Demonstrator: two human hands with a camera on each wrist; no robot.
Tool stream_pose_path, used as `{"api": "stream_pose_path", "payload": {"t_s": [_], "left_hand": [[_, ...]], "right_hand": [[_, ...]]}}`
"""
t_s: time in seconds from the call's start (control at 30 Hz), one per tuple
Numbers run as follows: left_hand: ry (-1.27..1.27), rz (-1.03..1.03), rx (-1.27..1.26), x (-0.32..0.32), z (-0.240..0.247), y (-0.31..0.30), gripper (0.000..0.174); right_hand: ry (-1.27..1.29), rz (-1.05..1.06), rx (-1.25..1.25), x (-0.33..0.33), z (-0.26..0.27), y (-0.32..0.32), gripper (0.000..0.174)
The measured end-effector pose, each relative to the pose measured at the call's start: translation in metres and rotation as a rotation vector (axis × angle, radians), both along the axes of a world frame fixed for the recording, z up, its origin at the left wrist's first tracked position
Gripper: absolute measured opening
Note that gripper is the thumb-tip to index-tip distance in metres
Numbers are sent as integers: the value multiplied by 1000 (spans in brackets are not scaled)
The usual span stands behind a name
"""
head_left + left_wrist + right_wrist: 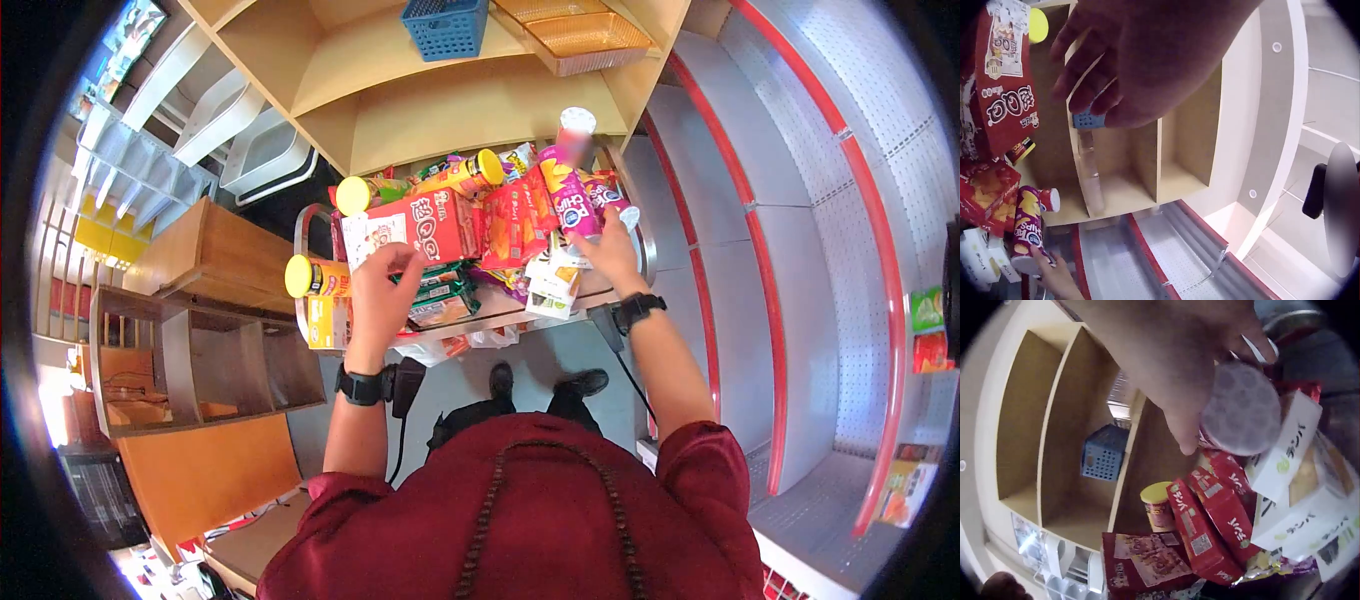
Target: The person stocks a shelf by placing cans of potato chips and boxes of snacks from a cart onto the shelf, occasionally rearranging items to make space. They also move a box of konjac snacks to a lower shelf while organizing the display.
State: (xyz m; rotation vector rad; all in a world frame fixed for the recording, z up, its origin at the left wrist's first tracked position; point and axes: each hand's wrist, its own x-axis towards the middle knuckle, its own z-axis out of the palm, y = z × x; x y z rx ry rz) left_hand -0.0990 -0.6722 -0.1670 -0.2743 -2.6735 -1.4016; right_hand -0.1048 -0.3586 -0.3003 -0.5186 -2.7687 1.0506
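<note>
Here's the right hand point(615, 258), thumb and fingers curled round the near end of a purple chip canister point(566, 197) on the packed cart point(490, 321), though the far fingers are hard to make out. The left hand point(387, 292) hangs loosely curled, holding nothing, just by the red box point(440, 225), 3 yellow-lidded tubs point(487, 167) nearby

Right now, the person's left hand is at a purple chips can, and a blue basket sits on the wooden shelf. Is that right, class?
Not quite: the right hand is at a purple chips can, as the head view shows. The blue basket sits on the wooden shelf.
</note>
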Motion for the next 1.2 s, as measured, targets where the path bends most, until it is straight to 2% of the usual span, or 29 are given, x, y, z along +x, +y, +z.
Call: {"api": "stream_pose_path", "payload": {"t_s": [0.07,0.13,0.23,0.27,0.33,0.4,0.47,0.53,0.57,0.63,0.67,0.73,0.77,0.8,0.83,0.87,0.9,0.93,1.0,1.03,1.07,1.13,1.17,1.2], "left_hand": [[29,-29,-15,4,-2,-10,14],[60,-60,-29,4,-2,-19,14],[27,-54,-37,-2,-2,-31,14],[9,-72,-4,-4,-2,-32,14],[-8,-115,34,-11,-4,-30,14],[86,-201,95,-16,-9,-20,13],[50,-251,31,-15,-9,-4,20],[152,-399,-27,-11,-11,21,45],[156,-420,-19,-8,-16,33,45],[257,-684,-47,-3,-33,55,77],[163,-777,-9,-2,-40,63,93],[-89,-664,13,-3,-40,71,88],[-90,-668,13,-5,-44,70,88],[-203,-619,42,-9,-51,64,83],[-315,-566,71,-12,-58,57,78],[-317,-563,70,-15,-65,50,78],[-353,-489,181,-16,-73,40,72],[-387,-410,291,-17,-79,31,67],[-368,-287,330,-16,-86,15,62],[-324,-234,265,-13,-76,12,59],[-348,-193,309,-15,-93,2,57],[-351,-134,314,-10,-89,-1,56],[-351,-131,311,-7,-86,1,56],[-348,-125,332,-6,-83,5,56]], "right_hand": [[-5,-70,-20,-3,-4,-16,84],[0,-120,-1,-4,-4,-23,81],[77,-380,-396,4,24,-19,66],[85,-396,-393,11,34,-15,66],[374,-403,-368,27,47,1,64],[638,-248,-512,40,52,21,60],[632,-219,-487,62,95,17,56],[498,-44,-586,74,122,4,54],[489,22,-580,75,122,-4,55],[430,146,-608,74,121,-28,59],[378,206,-642,73,119,-40,63],[313,375,-793,62,102,-47,68],[299,403,-973,57,94,-41,74],[300,402,-974,47,71,-27,74],[234,238,-789,34,41,-6,80],[166,79,-602,25,21,13,85],[84,-63,-360,19,15,26,90],[81,-56,-363,12,6,33,90],[98,-163,111,0,-7,43,86],[44,-187,212,-3,3,37,82],[43,-177,210,-7,8,31,82],[-212,-200,364,-15,15,26,79],[-179,-169,434,-22,-10,36,74],[-179,-170,430,-21,-5,36,74]]}}
